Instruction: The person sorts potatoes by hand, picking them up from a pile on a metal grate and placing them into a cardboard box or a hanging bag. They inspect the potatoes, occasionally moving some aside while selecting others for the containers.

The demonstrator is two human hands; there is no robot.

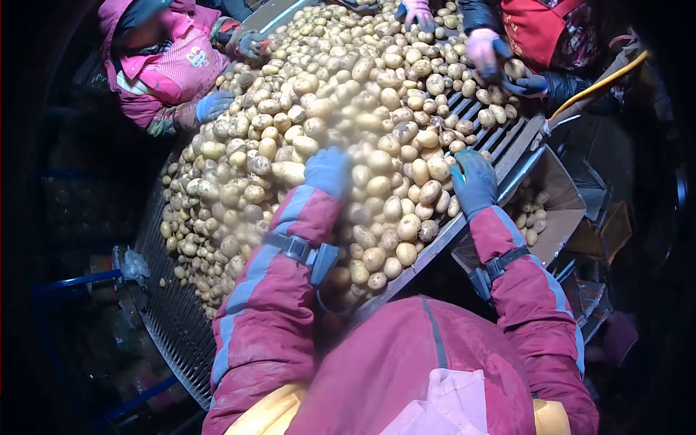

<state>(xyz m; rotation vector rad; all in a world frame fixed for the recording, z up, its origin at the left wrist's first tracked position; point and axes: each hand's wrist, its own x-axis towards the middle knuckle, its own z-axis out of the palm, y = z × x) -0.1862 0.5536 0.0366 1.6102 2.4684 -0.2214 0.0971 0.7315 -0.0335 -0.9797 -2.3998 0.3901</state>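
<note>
A big heap of pale yellow potatoes [319, 94] covers a slatted metal table. My left hand [328, 172], in a blue glove, reaches into the middle of the heap; its fingers are blurred and partly hidden, so I cannot tell whether it grips a potato. Over at the table's right side, my right hand [475, 181] wears a grey-blue glove with teal fingertips. Its fingers are stretched forward and apart beside the outermost potatoes, close to the metal bars [500, 134].
Across the heap are a person in pink [170, 69] and, top right, a person with a red apron [533, 32], gloved hands on potatoes. A cardboard box [554, 210] with potatoes stands below the right edge. A yellow cable [598, 85] runs at the right; bare grating [177, 341] shows lower left.
</note>
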